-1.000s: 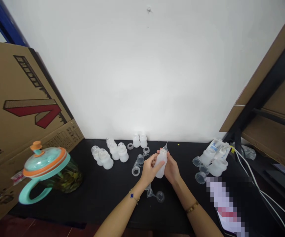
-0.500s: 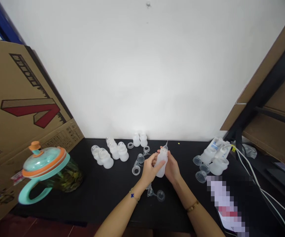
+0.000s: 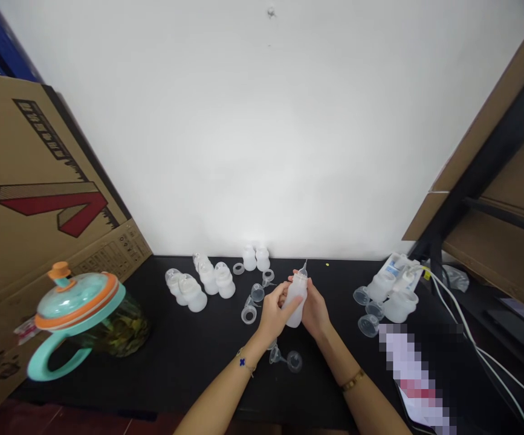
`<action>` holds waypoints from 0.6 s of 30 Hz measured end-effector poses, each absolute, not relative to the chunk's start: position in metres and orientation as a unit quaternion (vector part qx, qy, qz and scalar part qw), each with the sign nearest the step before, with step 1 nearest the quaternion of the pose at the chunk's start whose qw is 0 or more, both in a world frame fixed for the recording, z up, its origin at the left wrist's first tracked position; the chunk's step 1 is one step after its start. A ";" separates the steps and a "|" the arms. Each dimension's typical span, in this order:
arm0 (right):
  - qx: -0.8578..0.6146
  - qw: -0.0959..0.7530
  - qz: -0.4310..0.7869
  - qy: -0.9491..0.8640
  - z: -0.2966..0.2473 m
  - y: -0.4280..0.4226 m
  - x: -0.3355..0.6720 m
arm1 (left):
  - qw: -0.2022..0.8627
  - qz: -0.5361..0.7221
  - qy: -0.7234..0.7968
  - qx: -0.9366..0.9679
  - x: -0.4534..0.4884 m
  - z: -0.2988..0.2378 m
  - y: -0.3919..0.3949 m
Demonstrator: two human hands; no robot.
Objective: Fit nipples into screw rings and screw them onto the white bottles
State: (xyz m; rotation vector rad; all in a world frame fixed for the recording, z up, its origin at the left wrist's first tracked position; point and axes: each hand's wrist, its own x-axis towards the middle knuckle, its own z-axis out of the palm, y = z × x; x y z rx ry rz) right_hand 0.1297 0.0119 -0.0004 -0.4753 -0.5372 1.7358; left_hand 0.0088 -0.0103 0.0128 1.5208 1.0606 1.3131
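A frosted white baby bottle (image 3: 295, 308) with a long thin clear nipple (image 3: 304, 269) on its neck is tilted between my hands above the black table. My left hand (image 3: 274, 309) wraps its near side, the thumb lying across the body. My right hand (image 3: 315, 308) closes on the far side near the neck; some of its fingers are hidden behind the bottle. Left of my hands lie a clear cap (image 3: 257, 292) and a collar ring (image 3: 249, 314). Below my wrists are another long nipple (image 3: 275, 354) and a round clear piece (image 3: 294, 361).
Several capped bottles (image 3: 192, 293) stand at left, two bottles (image 3: 262, 258) by the wall. At right are bottles (image 3: 400, 305), clear caps (image 3: 368, 325) and white cables (image 3: 461, 314). A lidded teal jug (image 3: 80, 308) and a cardboard box (image 3: 48, 157) occupy the left side.
The view has shifted slightly. Both hands keep the same hold on the bottle, with no other clear change.
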 end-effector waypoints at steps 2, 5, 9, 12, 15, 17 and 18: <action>-0.208 0.592 0.743 -0.233 0.000 0.012 0.129 | 0.422 0.528 0.420 0.605 0.009 0.012 -0.010; -0.213 0.591 0.742 -0.233 0.001 0.012 0.129 | 0.429 0.533 0.411 0.602 0.009 0.013 -0.011; -0.217 0.592 0.741 -0.231 0.000 0.012 0.130 | 0.430 0.535 0.406 0.603 0.009 0.013 -0.012; -0.218 0.598 0.737 -0.227 -0.002 0.012 0.130 | 0.424 0.533 0.412 0.605 0.009 0.012 -0.011; -0.217 0.603 0.733 -0.229 -0.003 0.012 0.129 | 0.413 0.528 0.427 0.608 0.009 0.011 -0.011; -0.215 0.603 0.732 -0.234 -0.002 0.011 0.129 | 0.404 0.529 0.431 0.609 0.009 0.012 -0.012; -0.212 0.602 0.732 -0.237 -0.002 0.011 0.129 | 0.401 0.529 0.431 0.611 0.010 0.012 -0.012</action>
